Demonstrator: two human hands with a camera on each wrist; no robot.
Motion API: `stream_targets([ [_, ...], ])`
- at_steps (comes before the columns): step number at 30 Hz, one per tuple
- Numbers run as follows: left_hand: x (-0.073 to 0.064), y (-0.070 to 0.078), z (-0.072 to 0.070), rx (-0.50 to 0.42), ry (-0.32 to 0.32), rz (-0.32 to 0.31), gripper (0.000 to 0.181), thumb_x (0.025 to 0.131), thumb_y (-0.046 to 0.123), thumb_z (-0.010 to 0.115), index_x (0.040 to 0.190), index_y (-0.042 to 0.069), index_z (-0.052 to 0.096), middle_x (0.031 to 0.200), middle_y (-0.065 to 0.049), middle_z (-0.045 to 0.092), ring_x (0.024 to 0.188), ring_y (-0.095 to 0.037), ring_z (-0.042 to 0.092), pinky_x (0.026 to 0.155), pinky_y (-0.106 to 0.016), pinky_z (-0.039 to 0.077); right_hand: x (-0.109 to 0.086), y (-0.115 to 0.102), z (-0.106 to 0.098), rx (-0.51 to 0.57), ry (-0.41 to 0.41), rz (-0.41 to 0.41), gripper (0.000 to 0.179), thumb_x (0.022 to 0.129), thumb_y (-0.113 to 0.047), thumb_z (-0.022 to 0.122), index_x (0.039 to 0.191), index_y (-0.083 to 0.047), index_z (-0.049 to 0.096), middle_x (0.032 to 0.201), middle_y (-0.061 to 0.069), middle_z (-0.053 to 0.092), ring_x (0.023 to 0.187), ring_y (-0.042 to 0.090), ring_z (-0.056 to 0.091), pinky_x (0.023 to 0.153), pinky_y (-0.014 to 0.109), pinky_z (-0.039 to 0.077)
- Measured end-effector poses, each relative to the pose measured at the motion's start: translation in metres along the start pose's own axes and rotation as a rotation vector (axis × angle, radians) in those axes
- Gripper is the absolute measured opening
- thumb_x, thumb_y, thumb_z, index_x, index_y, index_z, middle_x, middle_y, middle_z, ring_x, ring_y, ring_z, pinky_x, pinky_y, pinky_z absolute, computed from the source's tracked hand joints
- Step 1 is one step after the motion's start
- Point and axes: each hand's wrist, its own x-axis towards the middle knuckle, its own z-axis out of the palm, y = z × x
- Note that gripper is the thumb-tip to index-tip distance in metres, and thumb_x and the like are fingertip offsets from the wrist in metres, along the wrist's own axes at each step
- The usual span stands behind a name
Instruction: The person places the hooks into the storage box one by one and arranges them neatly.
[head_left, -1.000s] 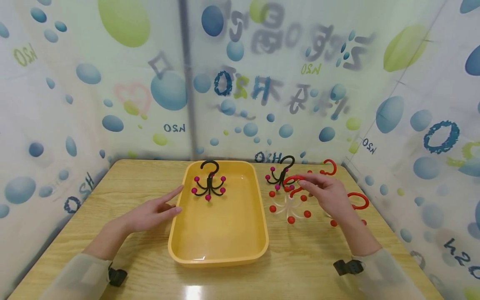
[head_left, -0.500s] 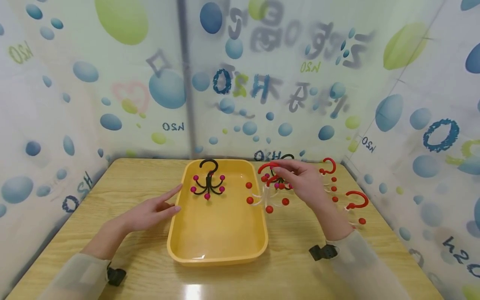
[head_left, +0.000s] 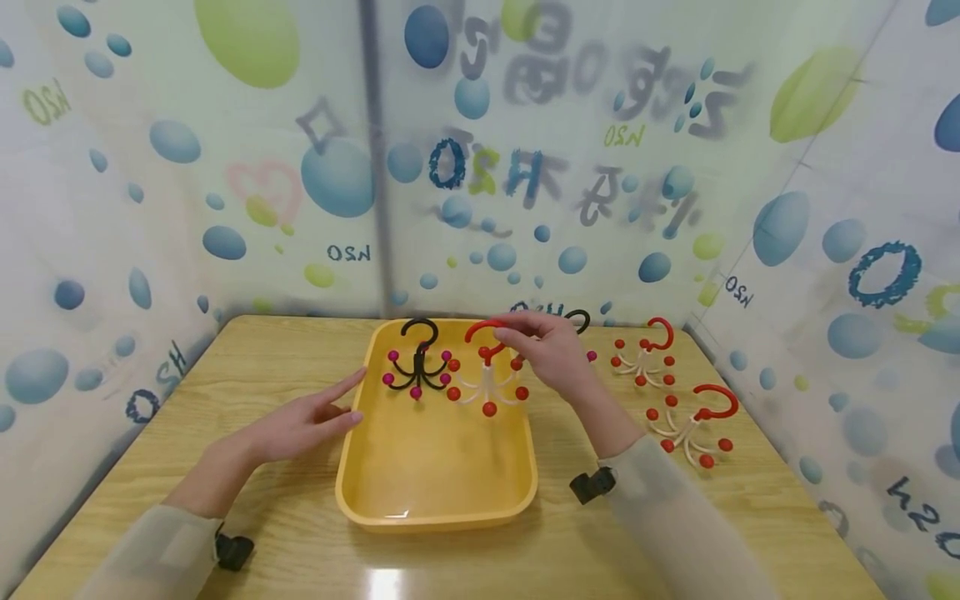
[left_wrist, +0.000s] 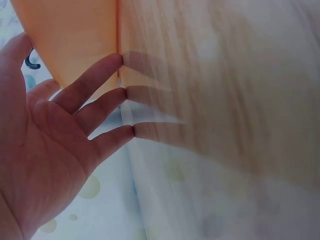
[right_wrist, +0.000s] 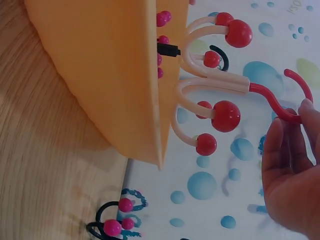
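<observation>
My right hand (head_left: 551, 350) pinches the red hook of a white multi-arm hanger (head_left: 488, 385) with red ball tips. In the right wrist view that white hanger (right_wrist: 215, 82) hangs level with the rim of the yellow tray (head_left: 438, 523), its arms curving outward. A black multi-arm hanger (head_left: 417, 367) with magenta balls stands inside the tray's far left part. My left hand (head_left: 300, 427) is at the tray's left side, index finger and thumb along the rim. In the left wrist view the other fingers of the left hand (left_wrist: 60, 130) are extended, their tips against the table.
Two more white hangers with red hooks, a far one (head_left: 645, 362) and a nearer one (head_left: 692, 432), lie on the wooden table (head_left: 285, 533) to the right. Behind my right hand is another black hanger (head_left: 579, 320), mostly hidden. Patterned curtains (head_left: 480, 233) enclose the table's back and sides.
My right hand has moved left with the white hanger, from beside the tray to above its right part. My left hand stays at the tray's left rim.
</observation>
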Motion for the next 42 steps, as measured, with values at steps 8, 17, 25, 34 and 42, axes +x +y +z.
stream_targets([
  [8, 0.000, 0.000, 0.000, -0.004, -0.004, 0.014, 0.084, 0.109, 0.062, 0.058, 0.177, 0.037, 0.017, 0.152, -0.025, 0.066, 0.138, -0.042, 0.066, 0.119, -0.070, 0.047, 0.015, 0.009, 0.016, 0.006, -0.009, 0.025, 0.023, 0.107, -0.026, 0.075, 0.125, -0.015, 0.083, 0.111, 0.009, 0.082, 0.092, 0.039, 0.072, 0.084, 0.057, 0.066],
  [17, 0.000, -0.001, 0.000, -0.001, 0.000, 0.038, 0.084, 0.109, 0.062, 0.058, 0.178, 0.035, 0.017, 0.150, -0.024, 0.067, 0.136, -0.041, 0.067, 0.118, -0.068, 0.049, 0.029, 0.020, 0.021, 0.033, 0.009, 0.086, 0.025, 0.107, -0.027, 0.074, 0.128, -0.015, 0.081, 0.119, 0.017, 0.080, 0.088, 0.021, 0.071, 0.091, 0.065, 0.064],
  [25, 0.000, -0.001, 0.000, -0.001, 0.001, 0.038, 0.083, 0.110, 0.060, 0.058, 0.178, 0.035, 0.018, 0.150, -0.025, 0.067, 0.136, -0.040, 0.068, 0.117, -0.068, 0.050, 0.038, 0.033, 0.026, 0.011, 0.013, 0.117, 0.025, 0.108, -0.024, 0.074, 0.129, -0.013, 0.081, 0.122, 0.015, 0.080, 0.098, 0.021, 0.072, 0.094, 0.060, 0.065],
  [34, 0.000, -0.002, 0.000, -0.009, -0.001, 0.057, 0.083, 0.110, 0.059, 0.058, 0.178, 0.034, 0.018, 0.151, -0.025, 0.066, 0.136, -0.040, 0.068, 0.117, -0.067, 0.049, 0.045, 0.045, 0.029, 0.008, 0.004, 0.169, 0.023, 0.107, -0.023, 0.074, 0.127, -0.014, 0.082, 0.122, 0.013, 0.079, 0.101, 0.025, 0.074, 0.091, 0.048, 0.068],
  [42, -0.001, -0.001, 0.000, -0.003, 0.002, 0.053, 0.082, 0.110, 0.059, 0.058, 0.178, 0.034, 0.018, 0.150, -0.025, 0.067, 0.136, -0.041, 0.068, 0.117, -0.068, 0.049, 0.045, 0.048, 0.033, 0.009, -0.020, 0.187, 0.025, 0.106, -0.020, 0.075, 0.129, -0.011, 0.081, 0.122, 0.015, 0.080, 0.119, 0.045, 0.073, 0.082, 0.031, 0.067],
])
